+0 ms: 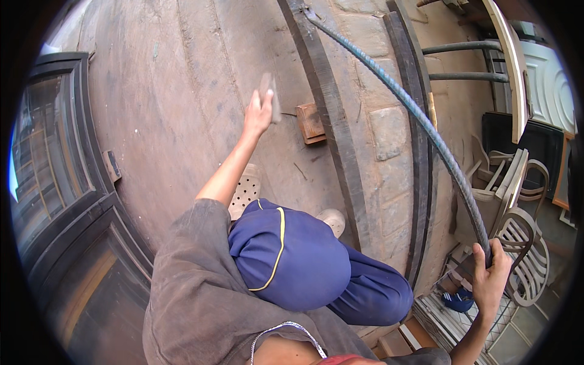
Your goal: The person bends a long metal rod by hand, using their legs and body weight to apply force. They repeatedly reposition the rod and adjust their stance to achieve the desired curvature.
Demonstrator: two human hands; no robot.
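My left hand [258, 114] is stretched forward above the floor, its fingers closed round a flat greyish-brown block [275, 100] that is smeared by motion, so its material is unclear. In my right hand [491, 274], out at the right, is the near end of a long ribbed steel bar [404, 97], bluish grey. The bar runs away to the upper left, and its bent far end lies over a dark wooden beam [331, 103]; whether they touch I cannot tell. A small reddish-brown wooden block [311, 121] sits against the left side of that beam.
At left stands a dark framed door with glass [58, 140]. Another dark beam [420, 164] runs parallel beyond a strip of brickwork [387, 134]. Plastic chairs [526, 255], metal tubes [468, 77] and a pale board [514, 67] crowd the right side. My feet wear perforated clogs [246, 188].
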